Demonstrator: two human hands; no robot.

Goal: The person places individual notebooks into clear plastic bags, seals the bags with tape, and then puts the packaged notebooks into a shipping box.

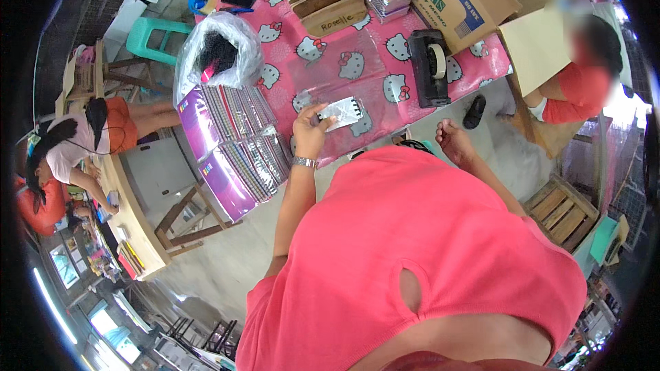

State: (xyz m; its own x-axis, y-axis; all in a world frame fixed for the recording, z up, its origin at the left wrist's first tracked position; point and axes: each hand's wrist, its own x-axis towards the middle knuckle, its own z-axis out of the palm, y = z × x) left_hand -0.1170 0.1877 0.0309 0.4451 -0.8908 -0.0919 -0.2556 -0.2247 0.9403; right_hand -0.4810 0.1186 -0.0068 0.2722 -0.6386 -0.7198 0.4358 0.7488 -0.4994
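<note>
I see a pink tablecloth (pixel 276 96) with white cats (pixel 396 88), a white notepad (pixel 342 114) over it and a green stool (pixel 139 36) beside it.

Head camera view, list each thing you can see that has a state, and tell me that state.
Small notepad, held in the left hand
Right hand, half curled, nothing visible in it
Tape dispenser, loaded with a tape roll
Plastic bag, open
Cardboard box, looks open
Purple notebooks, stacked

The head fisheye looks steeply down, close over the wearer's red shirt (pixel 412 227) and the table (pixel 392 72) beyond.
</note>
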